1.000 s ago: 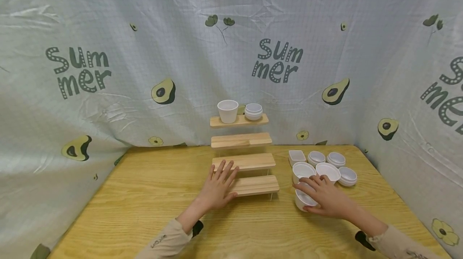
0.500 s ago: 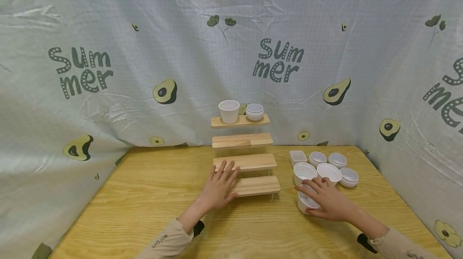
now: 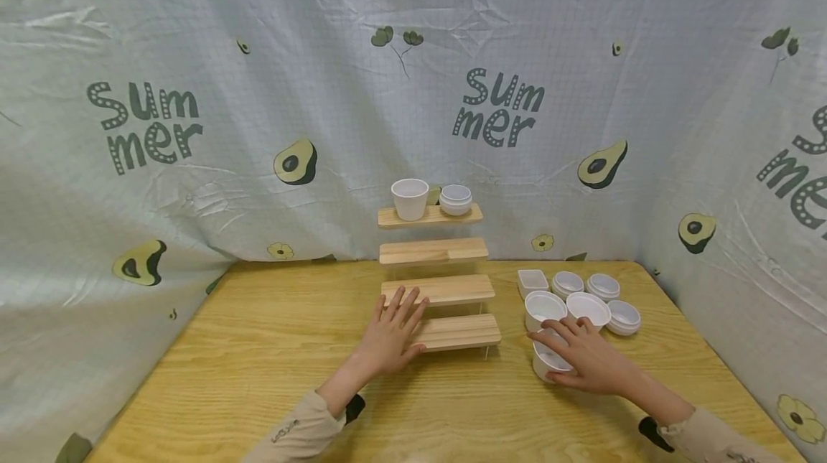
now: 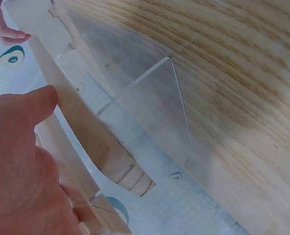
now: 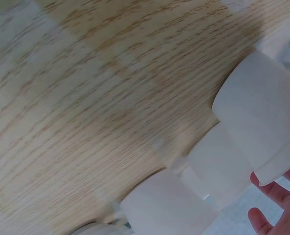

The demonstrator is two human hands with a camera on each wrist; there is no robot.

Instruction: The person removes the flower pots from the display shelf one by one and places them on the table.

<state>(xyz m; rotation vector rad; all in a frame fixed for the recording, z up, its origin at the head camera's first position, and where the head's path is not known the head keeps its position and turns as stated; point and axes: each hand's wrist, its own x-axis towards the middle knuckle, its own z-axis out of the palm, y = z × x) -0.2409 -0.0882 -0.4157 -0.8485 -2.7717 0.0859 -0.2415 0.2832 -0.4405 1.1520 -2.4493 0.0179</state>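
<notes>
In the head view my left hand (image 3: pixel 388 341) lies on the left end of the lower steps of a wooden tiered stand (image 3: pixel 452 334), fingers spread. The left wrist view shows its thumb against the edge of a wooden board (image 4: pixel 96 142). My right hand (image 3: pixel 591 359) holds the front white pot (image 3: pixel 548 364) by its rim, the thumb on the near side and fingers across the top. The pot stands upright. Two more white pots, a left one (image 3: pixel 544 309) and a right one (image 3: pixel 589 307), stand just behind it. The hand partly hides the held pot.
A tapered white pot (image 3: pixel 410 199) and a round white pot (image 3: pixel 456 199) stand on the top step. Behind the right-hand pots are a square white pot (image 3: pixel 533 282) and several round ones (image 3: pixel 623 316). Patterned cloth (image 3: pixel 336 104) hangs behind the wooden table (image 3: pixel 278 348).
The front pot has come slightly nearer and to the right with my right hand. My left hand has stayed on the stand, and the view has shifted a little.
</notes>
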